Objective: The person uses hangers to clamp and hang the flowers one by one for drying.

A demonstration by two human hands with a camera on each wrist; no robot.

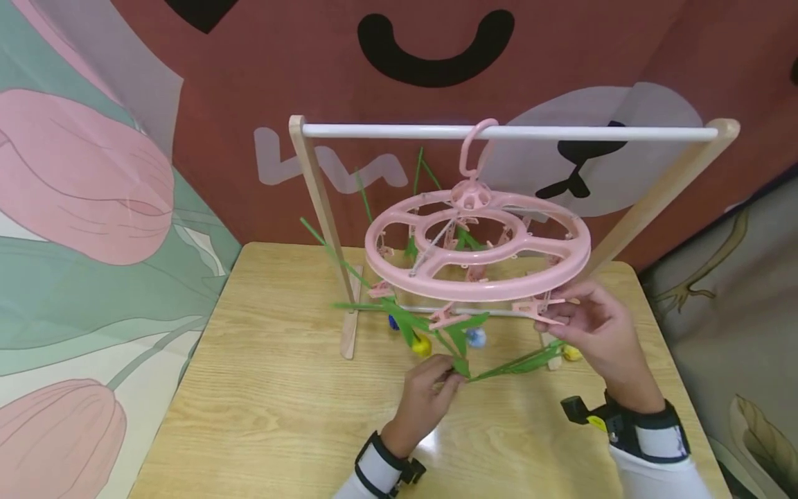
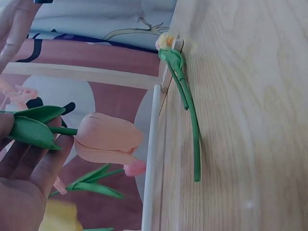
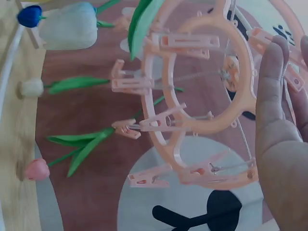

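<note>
A round pink clip hanger hangs by its hook from a white rail. With curled fingers my left hand holds an artificial tulip by its green stem and leaves; its peach bloom shows in the left wrist view. My right hand pinches a pink clothespin at the hanger's right side. Several other tulips hang from pink clips, among them a white one, a blue one and a pink one. The hanger's ring partly hides the far clips.
The wooden stand has a left post, a right post and a white top rail. Green stems with a yellow bloom lie on the wooden table at the right. A printed cloth hangs behind.
</note>
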